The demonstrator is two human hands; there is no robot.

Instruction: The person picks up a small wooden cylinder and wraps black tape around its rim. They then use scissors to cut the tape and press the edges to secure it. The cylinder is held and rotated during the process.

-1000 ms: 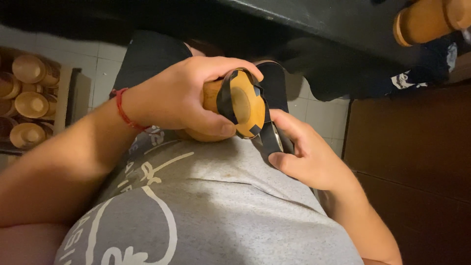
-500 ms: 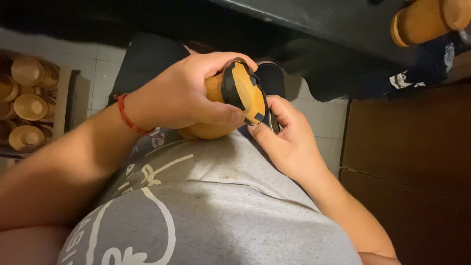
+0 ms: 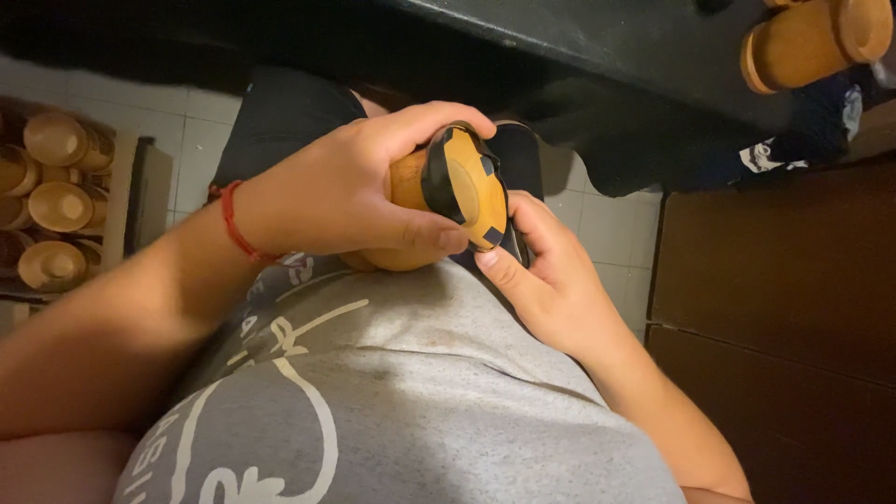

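My left hand (image 3: pixel 350 191) wraps around a tan wooden jar (image 3: pixel 411 187) lying sideways against my grey shirt. The jar's end is a wooden disc with black strips (image 3: pixel 467 182) across it and a black band around its rim. My right hand (image 3: pixel 551 280) is at the lower right edge of that disc, fingers curled behind it and thumb touching the rim. A dark piece shows between the disc and my right fingers; what it is cannot be made out. A red string circles my left wrist.
Several similar wooden jars (image 3: pixel 51 201) stand in a rack on the tiled floor at the left. Two more wooden jars (image 3: pixel 812 37) lie on the dark bench top (image 3: pixel 607 37) at the upper right. A brown cabinet (image 3: pixel 784 308) fills the right side.
My right hand has moved up from below the jar to its disc end, with the thumb now on the rim. The jar has tilted slightly in my left hand.
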